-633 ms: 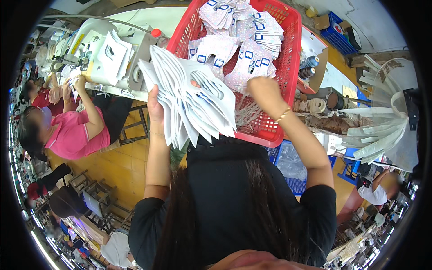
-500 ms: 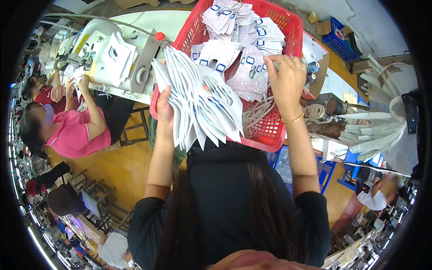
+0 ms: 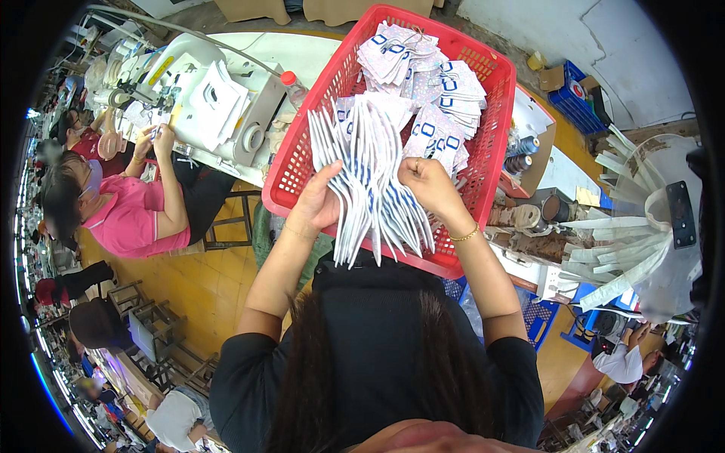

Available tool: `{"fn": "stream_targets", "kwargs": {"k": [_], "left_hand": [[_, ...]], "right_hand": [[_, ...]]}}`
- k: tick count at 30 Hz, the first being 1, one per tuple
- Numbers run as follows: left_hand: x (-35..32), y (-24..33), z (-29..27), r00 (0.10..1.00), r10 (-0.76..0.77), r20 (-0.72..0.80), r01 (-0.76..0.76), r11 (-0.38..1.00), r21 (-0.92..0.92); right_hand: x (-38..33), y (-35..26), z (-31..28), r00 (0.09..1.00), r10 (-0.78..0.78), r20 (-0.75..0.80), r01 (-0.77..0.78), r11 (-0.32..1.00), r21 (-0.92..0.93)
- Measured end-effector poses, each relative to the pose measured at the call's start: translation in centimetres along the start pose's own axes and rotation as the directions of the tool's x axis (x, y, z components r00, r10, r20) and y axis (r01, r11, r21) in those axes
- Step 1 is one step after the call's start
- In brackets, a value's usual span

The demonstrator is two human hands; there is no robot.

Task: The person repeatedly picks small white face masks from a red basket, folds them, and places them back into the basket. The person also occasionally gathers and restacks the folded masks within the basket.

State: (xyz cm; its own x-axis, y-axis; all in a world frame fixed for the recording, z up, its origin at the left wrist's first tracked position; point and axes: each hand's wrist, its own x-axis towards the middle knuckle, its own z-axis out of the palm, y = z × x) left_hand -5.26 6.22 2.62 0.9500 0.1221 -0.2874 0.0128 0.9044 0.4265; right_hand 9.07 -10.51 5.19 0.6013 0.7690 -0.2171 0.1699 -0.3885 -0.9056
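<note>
While a white worktable (image 3: 302,54) stretches across the background, a red perforated plastic basket (image 3: 494,160) sits at an angle. Over its near side I hold a fanned stack of thin cut pieces (image 3: 370,189); inside lie bundles of pastel-speckled pieces (image 3: 462,92) bearing blue rectangles. I have the left hand (image 3: 321,202) gripping the stack, fingers tucked behind. At the stack's right edge, the right hand (image 3: 432,189), gold-coloured bracelet (image 3: 466,234) at its wrist, curls its fingers narrow; whether they pinch anything, I cannot tell.
</note>
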Motion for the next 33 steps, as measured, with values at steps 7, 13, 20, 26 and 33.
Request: {"fn": "stream_targets", "kwargs": {"k": [7, 13, 20, 26, 33], "left_hand": [[1.0, 0.7, 2.3, 0.977, -0.146, -0.158, 0.179, 0.959, 0.218], [4.1, 1.7, 4.1, 0.971, 0.018, -0.239, 0.109, 0.854, 0.509], [6.1, -0.5, 0.2, 0.998, 0.026, -0.065, 0.002, 0.916, 0.401], [5.2, -3.4, -2.6, 0.946, 0.104, -0.308, 0.230, 0.454, 0.861], [5.2, -0.9, 0.2, 0.984, -0.162, 0.075, 0.110, 0.880, 0.462]], "right_hand": [[-0.2, 1.5, 1.0, 0.991, 0.056, 0.119, -0.097, 0.920, 0.379], [0.4, 0.9, 1.1, 0.965, 0.261, 0.023, -0.230, 0.802, 0.551], [-0.7, 2.9, 1.0, 0.964, 0.191, 0.185, -0.263, 0.784, 0.563], [-0.3, 6.9, 3.0, 0.950, 0.273, 0.155, -0.303, 0.673, 0.675], [0.9, 6.6, 1.5, 0.973, 0.224, -0.060, -0.183, 0.901, 0.392]]}}
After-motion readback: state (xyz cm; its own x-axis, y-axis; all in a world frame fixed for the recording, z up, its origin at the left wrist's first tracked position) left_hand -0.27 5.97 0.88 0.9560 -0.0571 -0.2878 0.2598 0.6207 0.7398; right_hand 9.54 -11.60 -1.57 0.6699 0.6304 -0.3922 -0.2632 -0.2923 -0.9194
